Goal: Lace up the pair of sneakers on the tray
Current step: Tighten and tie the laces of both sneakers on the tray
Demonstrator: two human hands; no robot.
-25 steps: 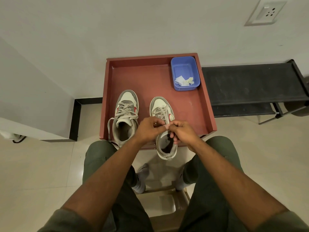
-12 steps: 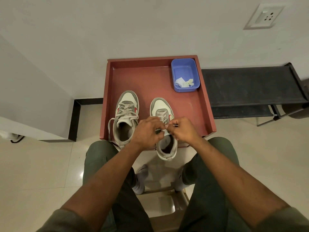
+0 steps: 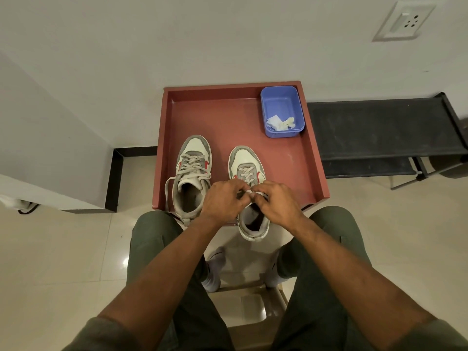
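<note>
1. Both my hands meet over the right sneaker [image 3: 249,188], just below the middle of the frame. My left hand [image 3: 222,201] and right hand [image 3: 277,202] have their fingertips pinched together on a pale bit of lace [image 3: 250,191] between them. The fingers are curled nearly closed, with only the lace end between them; I cannot tell which eyelet it is going through.

2. That sneaker sits at the lower edge of the red tray [image 3: 228,117], its heel hanging over the rim toward my knees. Only its lower eyelets near the toe look crossed with lace; the upper part is hidden under my hands.

3. The left sneaker [image 3: 191,173] stands just beside it, left of centre, wholly on the tray apart from its heel at the rim. It looks laced to the top, with a loose loop of lace trailing off its left side. So I judge I am about halfway, working up the second shoe.

4. The lace is soft, flat and limp. It will not push through a hole by itself, so I should hold it right at the stiff tip and feed that first, then pull the slack through.

5. The shoe is light and could slide or tip off the rim if I tug hard, so one hand should steady the eyelet flap near the tongue.

6. A blue tub [image 3: 282,111] with some crumpled scraps sits in the upper right corner of the tray, well apart from my work.
</note>
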